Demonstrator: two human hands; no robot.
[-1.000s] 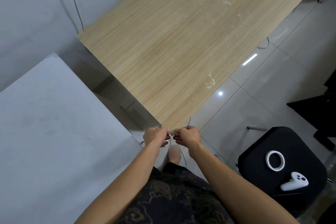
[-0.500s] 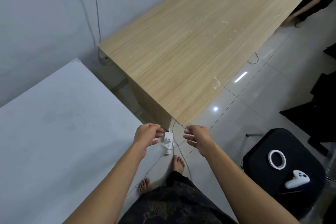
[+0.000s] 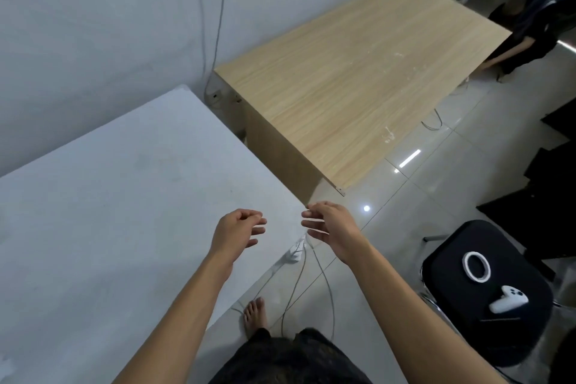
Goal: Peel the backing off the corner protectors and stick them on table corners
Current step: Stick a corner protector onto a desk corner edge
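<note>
White tabletop (image 3: 109,212) under relaxed left hand (image 3: 238,232)

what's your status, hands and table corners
Left hand, right hand open, nothing held, by white table corner. Small clear piece on wooden table corner, likely protector. Cables on floor by foot.

The wood-grain surface (image 3: 358,87) has a pale, matt, laminate-looking top with straight grain and a few whitish scuffs. Left of it, the white surface (image 3: 109,212) looks smooth and matt, with faint smudges. Right of it, the floor tiles (image 3: 436,184) are glossy and mirror the lights. Further right, the black seat (image 3: 452,305) looks matt and soft. It carries a controller (image 3: 506,302) of smooth, white, slightly shiny plastic.
</note>
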